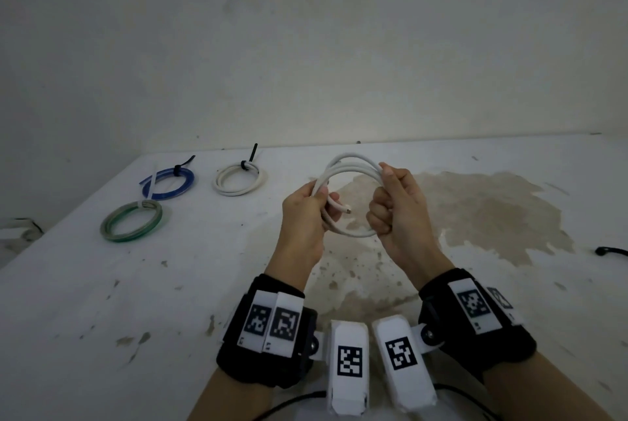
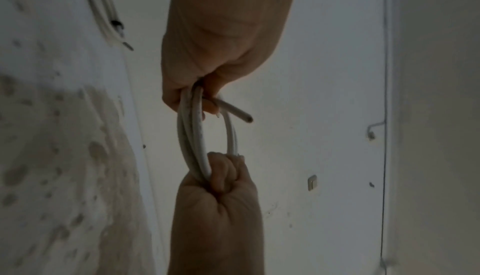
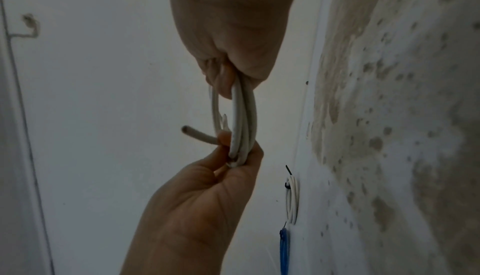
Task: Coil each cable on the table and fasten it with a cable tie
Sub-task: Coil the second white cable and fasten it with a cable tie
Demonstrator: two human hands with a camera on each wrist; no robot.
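Above the white table (image 1: 170, 284) I hold a white cable (image 1: 350, 162) wound into a small coil of several loops. My left hand (image 1: 307, 206) pinches the coil's left side, and the cable's cut end (image 1: 343, 207) sticks out past its fingers. My right hand (image 1: 394, 210) is a fist around the coil's right side. The left wrist view shows the left hand (image 2: 197, 86) above and the right hand (image 2: 221, 181) below, joined by the cable (image 2: 193, 135). In the right wrist view the right hand (image 3: 228, 70) and left hand (image 3: 233, 156) grip the cable (image 3: 241, 115). No tie is on this coil.
Three tied coils lie at the far left of the table: a white coil (image 1: 239, 179), a blue coil (image 1: 170, 183) and a green coil (image 1: 132, 222). A black object (image 1: 611, 250) lies at the right edge. A brown stain (image 1: 492, 217) spreads under the hands.
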